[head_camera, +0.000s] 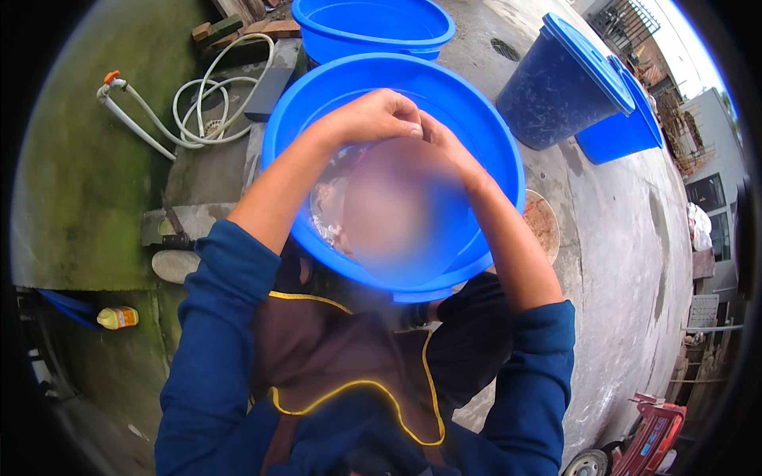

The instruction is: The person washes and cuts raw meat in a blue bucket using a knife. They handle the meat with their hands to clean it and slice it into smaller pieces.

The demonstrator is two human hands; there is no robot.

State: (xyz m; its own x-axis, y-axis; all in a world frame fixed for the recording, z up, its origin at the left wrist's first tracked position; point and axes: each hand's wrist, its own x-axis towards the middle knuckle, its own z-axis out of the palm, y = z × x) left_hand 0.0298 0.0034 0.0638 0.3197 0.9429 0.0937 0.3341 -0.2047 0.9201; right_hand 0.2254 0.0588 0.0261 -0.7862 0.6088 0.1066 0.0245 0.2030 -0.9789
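In front of me stands a wide blue plastic basin (499, 137). Pale pinkish pieces (326, 202) lie low at its left side, apparently in water; I cannot tell what they are. My left hand (378, 116) and my right hand (437, 135) meet above the basin, fingertips pinched close together. Whatever may be between the fingers is hidden. Just below the hands a blurred round patch covers much of the basin's inside. Both forearms reach over the near rim, with blue sleeves pushed up. A brown apron (333, 339) with yellow trim covers my lap.
Behind stands another blue tub (375, 27). At right are a lidded blue bin (559, 83), a second bin (619, 134) and a round container (540, 229) with brownish contents. Left are a coiled hose (205, 113), an orange-handled tap (111, 77) and a yellow bottle (118, 318).
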